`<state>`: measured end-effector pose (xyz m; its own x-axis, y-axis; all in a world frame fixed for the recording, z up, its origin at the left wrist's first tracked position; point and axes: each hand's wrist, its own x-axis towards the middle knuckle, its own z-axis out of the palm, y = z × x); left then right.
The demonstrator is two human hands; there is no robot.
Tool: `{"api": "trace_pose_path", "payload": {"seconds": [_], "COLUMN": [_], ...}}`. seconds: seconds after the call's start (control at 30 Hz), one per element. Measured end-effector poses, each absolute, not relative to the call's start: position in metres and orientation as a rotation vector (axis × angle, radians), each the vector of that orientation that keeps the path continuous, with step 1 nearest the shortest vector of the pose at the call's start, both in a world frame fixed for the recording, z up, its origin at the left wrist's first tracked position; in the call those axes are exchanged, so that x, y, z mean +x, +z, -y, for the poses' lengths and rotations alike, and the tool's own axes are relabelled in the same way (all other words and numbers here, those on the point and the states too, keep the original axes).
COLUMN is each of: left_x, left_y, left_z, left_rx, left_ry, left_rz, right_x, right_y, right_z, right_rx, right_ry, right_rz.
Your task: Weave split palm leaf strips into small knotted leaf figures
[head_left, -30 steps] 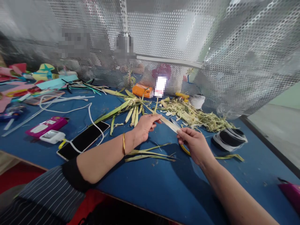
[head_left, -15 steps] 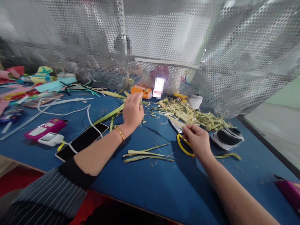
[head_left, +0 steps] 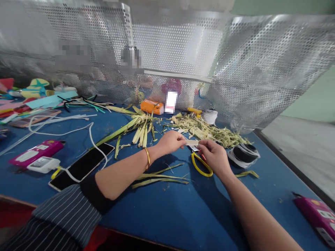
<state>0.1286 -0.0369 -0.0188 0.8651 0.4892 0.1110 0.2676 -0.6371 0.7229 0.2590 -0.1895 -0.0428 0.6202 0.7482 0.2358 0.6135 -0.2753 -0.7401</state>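
Observation:
My left hand and my right hand meet over the blue table, both pinching a short pale leaf strip between their fingertips. A gold bangle sits on my left wrist. Yellow-handled scissors lie on the table just under my right hand. A bundle of green and pale palm leaves lies behind my left hand. Loose leaf strips rest under my left forearm.
A heap of leaf scraps lies at the back. A black tape roll sits to the right, a phone, white cable and pink devices to the left. Perforated metal screens fence the table's far side. A pink device lies at right.
My left hand reached back to the leaf bundle, then returned to pinch the short strip with my right hand. The long leaf strip held a second ago is gone from my hands.

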Motion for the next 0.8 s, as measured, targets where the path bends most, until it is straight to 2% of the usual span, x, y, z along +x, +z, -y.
{"api": "trace_pose_path", "payload": {"seconds": [0.17,0.4,0.53,0.7,0.8], "left_x": [0.125,0.127,0.128,0.126,0.125], "left_y": [-0.028,-0.033,-0.035,-0.027,-0.022], "left_z": [0.026,0.022,0.016,0.008,0.006], "left_rx": [2.107,1.854,1.631,1.475,1.399], "left_ry": [0.416,0.460,0.532,0.629,0.656], "left_rz": [-0.722,-0.795,-0.800,-0.871,-0.918], "right_x": [0.261,0.261,0.271,0.270,0.261], "right_y": [-0.039,-0.046,-0.051,-0.050,-0.046], "right_z": [0.196,0.191,0.190,0.189,0.189], "right_rx": [-2.605,-2.733,-2.525,-1.881,-1.728], "right_ry": [0.011,0.031,0.080,0.598,0.773], "right_rz": [1.590,1.577,1.386,0.989,0.847]}}
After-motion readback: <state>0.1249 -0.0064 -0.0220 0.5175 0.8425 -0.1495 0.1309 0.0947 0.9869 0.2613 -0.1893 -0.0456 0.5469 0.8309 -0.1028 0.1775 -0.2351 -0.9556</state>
